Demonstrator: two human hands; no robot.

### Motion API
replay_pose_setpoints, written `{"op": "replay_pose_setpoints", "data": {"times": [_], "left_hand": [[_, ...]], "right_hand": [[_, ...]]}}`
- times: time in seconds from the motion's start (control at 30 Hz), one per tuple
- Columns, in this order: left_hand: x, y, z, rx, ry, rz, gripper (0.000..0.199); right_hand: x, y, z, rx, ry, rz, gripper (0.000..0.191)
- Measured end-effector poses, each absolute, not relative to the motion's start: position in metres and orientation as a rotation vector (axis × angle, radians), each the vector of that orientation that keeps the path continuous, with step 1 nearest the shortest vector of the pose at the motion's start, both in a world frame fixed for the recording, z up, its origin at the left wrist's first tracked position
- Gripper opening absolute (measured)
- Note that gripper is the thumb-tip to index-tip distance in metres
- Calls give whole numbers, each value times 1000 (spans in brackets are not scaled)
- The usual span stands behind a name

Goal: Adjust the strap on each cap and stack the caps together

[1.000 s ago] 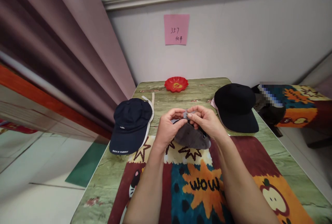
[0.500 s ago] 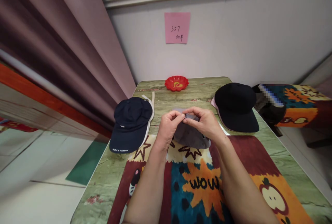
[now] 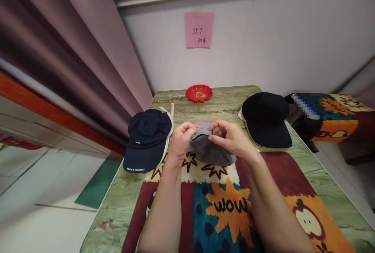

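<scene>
Navy cap (image 3: 146,134): sits at the left edge of the table (image 3: 117,198), brim toward the person, probably set aside so the hands have room. A pale edge shows along its right side; what it belongs to I cannot tell.
Left hand (image 3: 181,139): thumb and fingers (image 3: 189,127) pinched together on the left end of a strap (image 3: 202,131), apparently to steady it.
Red dish (image 3: 199,97): near the table's far edge, well apart from the hands, seemingly out of their way.
Gray cap (image 3: 212,152): between the hands, above the patterned mat (image 3: 272,171), strap uppermost, which likely puts the strap within easy grip; whether the cap rests on the mat is unclear.
Right hand (image 3: 234,138): thumb and fingers nearly closed around the strap's right end, a hold that seems to stretch it level.
Black cap (image 3: 266,116): on the table's right side, brim toward the person, perhaps balancing the navy one.
</scene>
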State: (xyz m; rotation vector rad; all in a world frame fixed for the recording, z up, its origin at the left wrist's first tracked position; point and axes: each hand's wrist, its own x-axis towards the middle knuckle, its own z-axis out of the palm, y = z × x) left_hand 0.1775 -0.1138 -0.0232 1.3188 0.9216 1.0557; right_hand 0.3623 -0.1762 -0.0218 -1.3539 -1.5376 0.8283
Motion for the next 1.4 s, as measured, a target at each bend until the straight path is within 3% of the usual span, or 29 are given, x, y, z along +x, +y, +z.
{"op": "replay_pose_setpoints", "data": {"times": [0.17,0.33,0.5,0.93,1.13,1.23,1.4], "left_hand": [[184,-116,-30,1278,887,862,38],[182,-116,-31,1210,862,808,42],[171,-109,-26,1334,872,823,45],[180,-115,-30,1485,865,841,35],[180,-117,-26,1433,821,831,36],[177,-116,-24,1428,782,806,31],[178,-117,-24,1470,777,777,22]], "right_hand": [[361,-173,-26,-1324,-1493,847,24],[373,-175,-23,-1305,-1498,986,38],[383,-180,-19,-1369,-1539,1119,26],[360,-178,-13,-1447,-1606,585,24],[346,-179,-12,-1538,-1586,404,12],[349,-179,-12,-1479,-1469,524,16],[354,-178,-12,-1269,-1228,1021,29]]}}
